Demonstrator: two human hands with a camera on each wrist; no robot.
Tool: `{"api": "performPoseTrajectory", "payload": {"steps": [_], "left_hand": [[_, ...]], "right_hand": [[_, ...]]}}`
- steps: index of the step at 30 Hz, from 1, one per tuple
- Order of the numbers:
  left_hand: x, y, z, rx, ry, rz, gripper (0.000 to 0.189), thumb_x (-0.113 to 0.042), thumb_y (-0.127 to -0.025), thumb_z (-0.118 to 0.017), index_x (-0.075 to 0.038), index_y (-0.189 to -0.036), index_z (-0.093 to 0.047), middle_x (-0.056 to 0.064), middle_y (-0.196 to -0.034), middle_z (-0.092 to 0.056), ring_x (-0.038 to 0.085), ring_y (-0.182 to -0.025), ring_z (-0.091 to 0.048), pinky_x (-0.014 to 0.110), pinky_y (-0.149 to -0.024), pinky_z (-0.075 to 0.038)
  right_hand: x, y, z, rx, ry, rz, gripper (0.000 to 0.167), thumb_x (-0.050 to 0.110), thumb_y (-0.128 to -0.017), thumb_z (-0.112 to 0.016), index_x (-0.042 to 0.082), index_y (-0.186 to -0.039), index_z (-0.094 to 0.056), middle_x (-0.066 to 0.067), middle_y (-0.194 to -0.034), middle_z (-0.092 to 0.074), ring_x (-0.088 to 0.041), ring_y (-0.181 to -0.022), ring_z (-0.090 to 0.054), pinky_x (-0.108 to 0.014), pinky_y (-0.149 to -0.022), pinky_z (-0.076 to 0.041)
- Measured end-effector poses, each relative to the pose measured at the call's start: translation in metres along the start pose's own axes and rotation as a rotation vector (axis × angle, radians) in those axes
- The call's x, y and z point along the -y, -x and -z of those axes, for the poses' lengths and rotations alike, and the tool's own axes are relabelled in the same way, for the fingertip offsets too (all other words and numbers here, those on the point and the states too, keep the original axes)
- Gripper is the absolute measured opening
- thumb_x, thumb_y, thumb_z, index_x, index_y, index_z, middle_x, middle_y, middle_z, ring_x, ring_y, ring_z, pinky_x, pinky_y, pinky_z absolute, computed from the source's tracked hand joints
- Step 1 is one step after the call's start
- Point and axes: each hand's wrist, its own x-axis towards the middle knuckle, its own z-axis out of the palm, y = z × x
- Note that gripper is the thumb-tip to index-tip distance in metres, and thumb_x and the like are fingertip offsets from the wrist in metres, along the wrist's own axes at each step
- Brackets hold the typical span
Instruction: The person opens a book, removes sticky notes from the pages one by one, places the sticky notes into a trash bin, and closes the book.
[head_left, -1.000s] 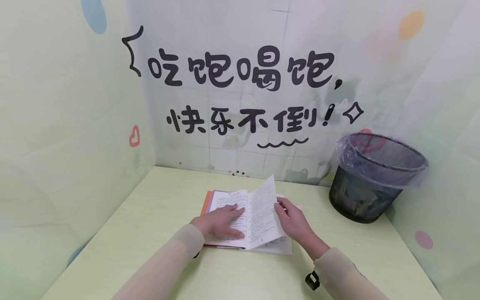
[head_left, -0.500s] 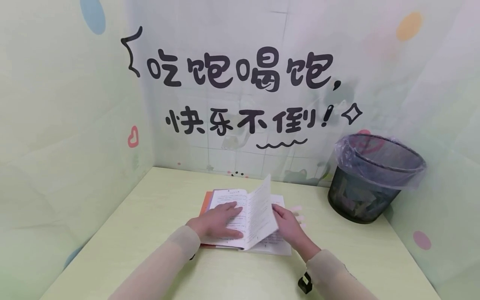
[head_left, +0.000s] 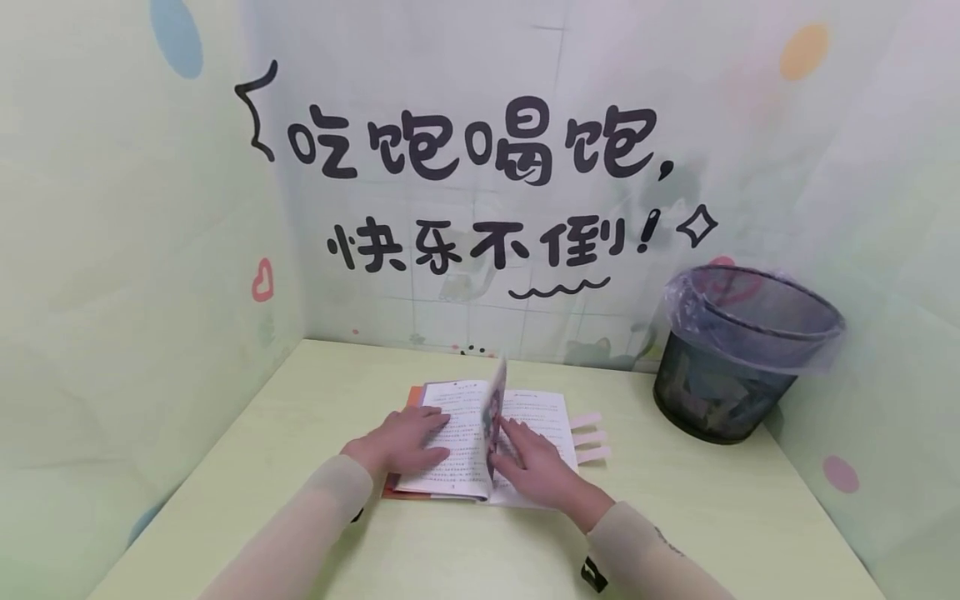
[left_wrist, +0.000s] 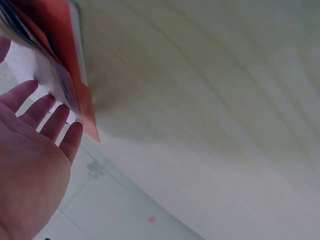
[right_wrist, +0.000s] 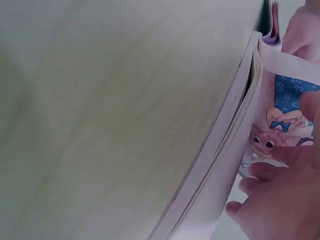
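An open book (head_left: 528,402) with an orange cover edge lies on the table. One leaf (head_left: 493,412) stands nearly upright at its middle, and a coloured cartoon figure (right_wrist: 287,102) is printed on the side facing right. My left hand (head_left: 401,442) rests on the left page with its fingers spread; in the left wrist view, the left hand (left_wrist: 35,160) reaches over the book's orange edge (left_wrist: 89,107). With extended fingers, my right hand (head_left: 542,467) touches the standing leaf from the right, its palm above the right page. The right wrist view shows the right hand (right_wrist: 280,195) beside the picture.
Several pale pink tabs (head_left: 590,437) stick out from the book's right side. A black mesh bin (head_left: 708,396) with a clear purple liner stands at the table's back right. Printed wall sheets (head_left: 375,317) enclose the back and sides of the table (head_left: 315,392).
The leaf has swung leftward from the right side to nearly upright. My right hand has let go of its edge and moved left over the right page. The left hand has slid slightly left.
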Motion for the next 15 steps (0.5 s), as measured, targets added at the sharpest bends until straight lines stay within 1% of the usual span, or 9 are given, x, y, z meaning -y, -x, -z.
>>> {"api": "performPoseTrajectory", "payload": {"steps": [2,5,9,11,15], "left_hand": [[0.004,0.0,0.0,-0.009,0.003,0.002,0.069,-0.048,-0.105,-0.066,-0.013,-0.163,-0.054,0.015,-0.171,-0.049,0.045,-0.161,-0.039,0.072,-0.131,-0.027],[0.011,0.002,0.0,-0.015,0.011,0.018,0.068,-0.043,-0.104,-0.066,-0.011,-0.163,-0.054,0.016,-0.171,-0.048,0.046,-0.16,-0.04,0.071,-0.132,-0.025],[0.017,0.005,0.003,-0.044,0.039,0.016,0.066,-0.031,-0.101,-0.068,-0.005,-0.161,-0.055,0.02,-0.17,-0.047,0.049,-0.156,-0.041,0.071,-0.13,-0.028],[0.019,0.007,0.005,-0.062,0.044,0.021,0.063,-0.027,-0.105,-0.065,-0.003,-0.162,-0.053,0.023,-0.17,-0.046,0.05,-0.156,-0.041,0.072,-0.129,-0.03],[0.021,0.008,0.009,-0.099,0.044,0.087,0.06,-0.025,-0.113,-0.057,-0.005,-0.167,-0.044,0.024,-0.172,-0.042,0.049,-0.159,-0.038,0.071,-0.13,-0.031]], "right_hand": [[0.002,0.001,-0.002,0.042,0.032,0.01,0.073,0.048,-0.112,-0.056,0.012,-0.173,-0.035,-0.021,-0.177,-0.037,-0.046,-0.167,-0.028,-0.071,-0.135,-0.017],[0.005,0.003,-0.003,0.1,0.084,0.026,0.074,0.051,-0.112,-0.055,0.016,-0.174,-0.034,-0.017,-0.18,-0.032,-0.045,-0.168,-0.025,-0.075,-0.134,-0.01],[0.009,0.004,-0.004,0.15,0.16,0.024,0.075,0.057,-0.11,-0.055,0.024,-0.174,-0.034,-0.01,-0.182,-0.031,-0.043,-0.169,-0.026,-0.076,-0.134,-0.009],[0.011,0.005,-0.003,0.167,0.182,0.018,0.075,0.058,-0.11,-0.056,0.026,-0.174,-0.035,-0.009,-0.181,-0.034,-0.042,-0.168,-0.028,-0.076,-0.134,-0.01],[0.015,0.005,-0.002,0.19,0.232,-0.003,0.073,0.06,-0.11,-0.055,0.03,-0.173,-0.036,-0.009,-0.177,-0.041,-0.041,-0.166,-0.032,-0.076,-0.133,-0.013]]}}
